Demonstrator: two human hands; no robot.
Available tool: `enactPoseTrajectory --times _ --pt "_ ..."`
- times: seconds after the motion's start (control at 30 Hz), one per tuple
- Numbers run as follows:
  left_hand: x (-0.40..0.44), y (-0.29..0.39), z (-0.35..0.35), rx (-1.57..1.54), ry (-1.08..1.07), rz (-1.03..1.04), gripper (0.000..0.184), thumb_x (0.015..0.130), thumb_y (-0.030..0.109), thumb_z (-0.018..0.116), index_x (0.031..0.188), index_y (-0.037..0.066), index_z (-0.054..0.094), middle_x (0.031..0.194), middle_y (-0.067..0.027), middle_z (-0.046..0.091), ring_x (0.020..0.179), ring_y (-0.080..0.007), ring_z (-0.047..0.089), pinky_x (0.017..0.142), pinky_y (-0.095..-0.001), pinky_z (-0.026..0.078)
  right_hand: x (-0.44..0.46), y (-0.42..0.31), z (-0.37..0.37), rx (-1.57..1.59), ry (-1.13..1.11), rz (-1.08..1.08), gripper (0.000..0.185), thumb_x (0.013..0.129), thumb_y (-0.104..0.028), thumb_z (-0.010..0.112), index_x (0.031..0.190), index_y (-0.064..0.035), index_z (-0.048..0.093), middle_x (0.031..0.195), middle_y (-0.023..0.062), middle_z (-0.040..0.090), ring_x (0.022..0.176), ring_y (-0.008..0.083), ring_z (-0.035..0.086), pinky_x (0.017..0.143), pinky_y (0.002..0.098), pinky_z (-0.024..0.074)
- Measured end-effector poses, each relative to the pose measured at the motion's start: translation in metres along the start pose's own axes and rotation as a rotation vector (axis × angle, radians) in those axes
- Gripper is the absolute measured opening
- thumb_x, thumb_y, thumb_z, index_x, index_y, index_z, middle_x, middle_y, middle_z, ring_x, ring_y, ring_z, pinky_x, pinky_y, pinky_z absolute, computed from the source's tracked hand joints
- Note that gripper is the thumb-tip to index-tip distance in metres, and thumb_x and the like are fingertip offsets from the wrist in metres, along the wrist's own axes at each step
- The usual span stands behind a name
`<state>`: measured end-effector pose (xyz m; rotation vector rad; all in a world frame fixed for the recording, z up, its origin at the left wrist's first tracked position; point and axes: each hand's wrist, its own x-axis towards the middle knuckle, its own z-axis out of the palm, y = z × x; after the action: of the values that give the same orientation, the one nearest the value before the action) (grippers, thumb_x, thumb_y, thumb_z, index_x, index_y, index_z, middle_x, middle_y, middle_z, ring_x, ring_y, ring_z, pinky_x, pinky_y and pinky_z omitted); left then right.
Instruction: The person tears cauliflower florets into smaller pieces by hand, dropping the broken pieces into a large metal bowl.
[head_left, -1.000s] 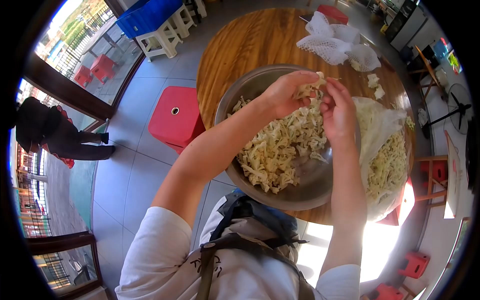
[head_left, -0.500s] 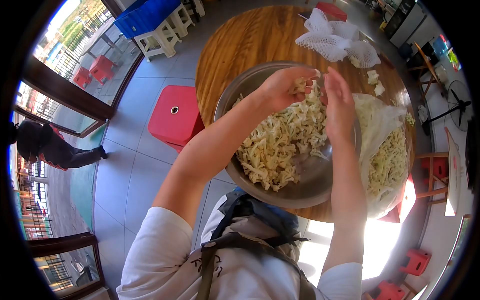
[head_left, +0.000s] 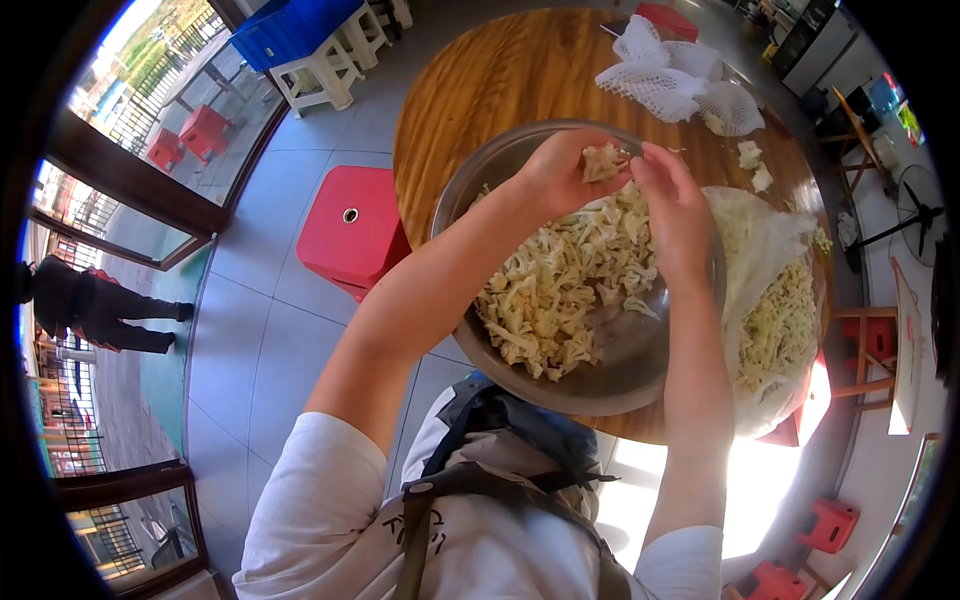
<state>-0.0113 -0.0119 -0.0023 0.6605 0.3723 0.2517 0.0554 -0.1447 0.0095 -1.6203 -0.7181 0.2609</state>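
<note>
A large steel basin (head_left: 455, 215) on the round wooden table holds a heap of torn cauliflower florets (head_left: 560, 290). Over its far rim, my left hand (head_left: 568, 172) is closed around a cauliflower piece (head_left: 602, 163), palm turned up. My right hand (head_left: 678, 205) comes in from the other side, its fingers bent and together, fingertips at the edge of that piece. The thumb of the right hand is partly hidden. To the right of the basin stands a clear plastic bag (head_left: 775, 300) full of more cauliflower.
White foam netting (head_left: 680, 80) and a few cauliflower scraps (head_left: 753, 165) lie on the wooden table (head_left: 490, 75). A red stool (head_left: 350, 230) stands at its left. Beyond the glass doors, a person in dark clothes (head_left: 100, 305) is outside. A fan (head_left: 918, 212) stands at the right.
My right fingertips have moved left and down, closer to the left hand. The cauliflower piece in my left hand now shows more fully. The person outside has changed stride.
</note>
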Motion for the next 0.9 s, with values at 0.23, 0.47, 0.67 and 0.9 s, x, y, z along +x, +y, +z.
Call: enactPoseTrajectory --times 0.23,0.47,0.67,0.9 --pt "-0.003 -0.007 0.004 0.256 -0.045 -0.022 0.024 0.090 0.033 0.050 0.092 0.010 0.056 0.083 0.0004 0.057 0.077 -0.0128 0.055 0.067 -0.0273 0.046 -0.005 -0.001 0.004 -0.111 -0.074 -0.059 0.027 0.081 -0.017 0.065 0.102 -0.0011 0.061 0.094 0.0046 0.062 0.080 0.0100 0.057 0.070 0.0243 0.0458" --pt "-0.006 -0.004 0.005 0.310 -0.074 -0.074 0.023 0.090 0.035 0.051 0.090 0.013 0.058 0.081 0.0024 0.056 0.069 -0.0097 0.050 0.057 -0.0246 0.040 0.002 0.009 0.000 0.250 -0.064 0.134 0.024 0.084 -0.015 0.061 0.101 0.0021 0.060 0.089 0.0052 0.062 0.079 0.0093 0.058 0.067 0.0230 0.0460" --pt "-0.010 -0.004 0.008 0.395 -0.045 -0.003 0.021 0.089 0.031 0.054 0.091 0.011 0.058 0.082 0.0024 0.056 0.067 -0.0090 0.049 0.055 -0.0221 0.039 0.000 0.005 0.003 0.239 -0.067 0.066 0.023 0.085 -0.014 0.059 0.104 -0.0011 0.059 0.090 0.0040 0.061 0.080 0.0088 0.056 0.068 0.0225 0.0454" --pt "-0.006 -0.003 0.004 0.289 -0.042 -0.011 0.027 0.091 0.032 0.049 0.091 0.006 0.057 0.079 -0.0008 0.051 0.064 -0.0102 0.048 0.052 -0.0225 0.040 0.005 0.014 -0.002 0.218 0.104 0.063 0.027 0.084 -0.016 0.061 0.107 -0.0027 0.059 0.083 0.0004 0.057 0.075 0.0077 0.052 0.068 0.0212 0.0422"
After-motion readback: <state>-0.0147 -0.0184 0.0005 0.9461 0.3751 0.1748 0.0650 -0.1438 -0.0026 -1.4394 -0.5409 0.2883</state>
